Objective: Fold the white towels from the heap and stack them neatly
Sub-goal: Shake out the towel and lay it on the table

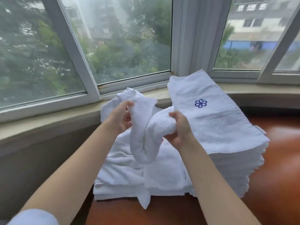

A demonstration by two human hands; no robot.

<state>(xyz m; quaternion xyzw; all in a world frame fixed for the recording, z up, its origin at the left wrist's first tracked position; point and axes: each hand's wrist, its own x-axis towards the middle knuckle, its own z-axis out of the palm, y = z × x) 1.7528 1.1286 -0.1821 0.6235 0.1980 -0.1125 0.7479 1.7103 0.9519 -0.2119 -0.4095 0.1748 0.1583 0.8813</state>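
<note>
White towel pinched, bunched and twisted, in left hand and right hand. Held above heap, beside stack. Risk judged: crooked fold unless untwisted.

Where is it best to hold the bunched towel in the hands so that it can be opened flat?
Probably at the free corner beside the left hand, from above. The bunched towel hangs twisted in a loop between both hands, the right hand clutching a thick wad, so pinching a hemmed edge there should let it drop open.
</note>
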